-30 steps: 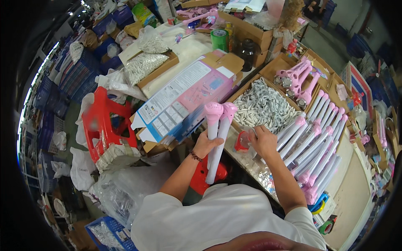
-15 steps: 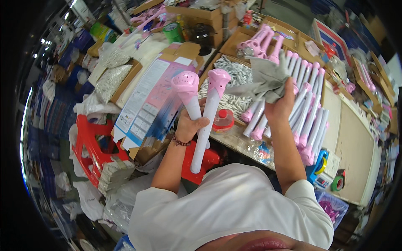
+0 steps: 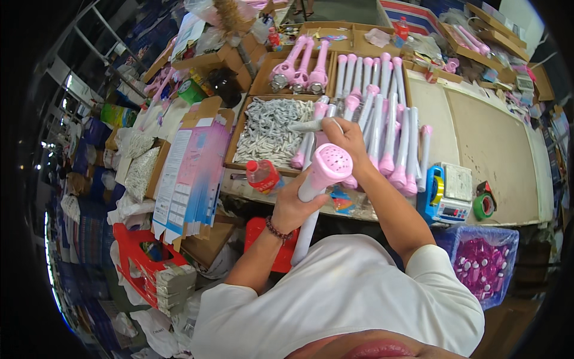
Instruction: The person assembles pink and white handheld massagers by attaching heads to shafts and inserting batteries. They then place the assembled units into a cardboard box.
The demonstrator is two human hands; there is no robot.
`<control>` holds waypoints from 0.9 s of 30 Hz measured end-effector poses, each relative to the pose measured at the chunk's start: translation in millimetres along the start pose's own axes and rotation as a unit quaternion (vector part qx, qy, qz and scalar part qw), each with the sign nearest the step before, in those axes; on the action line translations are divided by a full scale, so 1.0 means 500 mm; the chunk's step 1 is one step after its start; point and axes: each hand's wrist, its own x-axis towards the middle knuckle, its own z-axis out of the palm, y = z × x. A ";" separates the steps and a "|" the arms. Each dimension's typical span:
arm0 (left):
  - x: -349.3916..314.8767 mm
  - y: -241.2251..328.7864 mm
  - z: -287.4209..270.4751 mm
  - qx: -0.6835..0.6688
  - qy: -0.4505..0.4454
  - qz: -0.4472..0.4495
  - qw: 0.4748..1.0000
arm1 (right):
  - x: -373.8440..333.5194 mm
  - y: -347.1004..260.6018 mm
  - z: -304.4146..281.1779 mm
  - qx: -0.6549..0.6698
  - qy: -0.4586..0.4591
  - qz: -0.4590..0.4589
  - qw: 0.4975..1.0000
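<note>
My left hand [image 3: 294, 206] is closed around the white shaft of a wand with a pink, perforated, microphone-like head [image 3: 332, 163]. The shaft slants down toward my shirt; whether a second wand is in the same grip I cannot tell. Just beyond that head, my right hand [image 3: 348, 140] is closed, with a light grey strip of cloth [image 3: 306, 126] sticking out on its left. The rest of the cloth is hidden by the hand. Beside and beneath the right hand lie several similar white, pink-headed wands [image 3: 391, 137] in rows.
A box of small grey and white parts [image 3: 269, 128] stands left of the wands, with pink wands [image 3: 299, 66] in another box behind. A red-labelled bottle [image 3: 263, 176] is near my left hand. Right are a blue-and-white device [image 3: 449, 191], green tape [image 3: 484, 206] and a basket of purple items [image 3: 483, 260].
My view has turned right. The left hand's wand head has come close to my right hand, and the grey cloth, earlier spread out and raised, is now mostly hidden at the right hand.
</note>
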 end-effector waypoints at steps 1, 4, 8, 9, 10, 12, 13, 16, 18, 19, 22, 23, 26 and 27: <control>-0.001 0.004 0.020 0.029 -0.008 0.007 1.000 | 0.000 -0.005 -0.029 -0.011 -0.003 0.023 1.000; -0.013 0.031 0.082 0.029 -0.034 -0.006 0.999 | -0.027 -0.043 -0.109 0.072 -0.023 0.180 0.981; -0.044 0.031 0.165 -0.071 -0.057 -0.044 0.995 | -0.096 0.018 -0.168 0.392 0.010 0.211 0.896; -0.048 0.034 0.182 -0.082 -0.049 -0.063 0.993 | -0.123 0.030 -0.163 0.486 0.018 0.206 0.849; -0.046 0.022 0.209 -0.042 0.000 0.024 0.999 | -0.148 0.063 -0.150 0.475 0.026 0.142 0.868; -0.060 0.022 0.241 0.020 0.035 0.039 0.998 | -0.185 0.050 -0.138 0.436 0.048 0.033 0.898; -0.068 0.023 0.252 0.052 0.051 0.045 0.996 | -0.186 0.062 -0.160 0.419 -0.010 0.002 0.908; -0.055 0.048 0.272 0.106 0.068 0.057 0.990 | -0.220 0.046 -0.173 0.477 0.021 -0.005 0.878; -0.044 0.060 0.277 0.145 0.074 0.079 0.983 | -0.244 0.015 -0.185 0.373 0.016 -0.091 0.923; -0.043 0.065 0.277 0.138 0.063 0.072 0.986 | -0.250 -0.003 -0.189 0.317 0.011 -0.135 0.939; -0.037 0.080 0.263 0.132 0.015 0.059 0.989 | -0.225 -0.032 -0.210 0.238 0.016 -0.200 0.950; -0.028 0.084 0.257 0.141 -0.010 0.063 0.988 | -0.213 -0.035 -0.221 0.202 0.000 -0.224 0.953; -0.019 0.084 0.241 0.113 -0.051 0.076 0.989 | -0.183 -0.038 -0.241 0.051 0.020 -0.238 0.970; -0.018 0.078 0.235 0.094 -0.061 0.079 0.991 | -0.172 -0.035 -0.248 -0.029 0.021 -0.248 0.968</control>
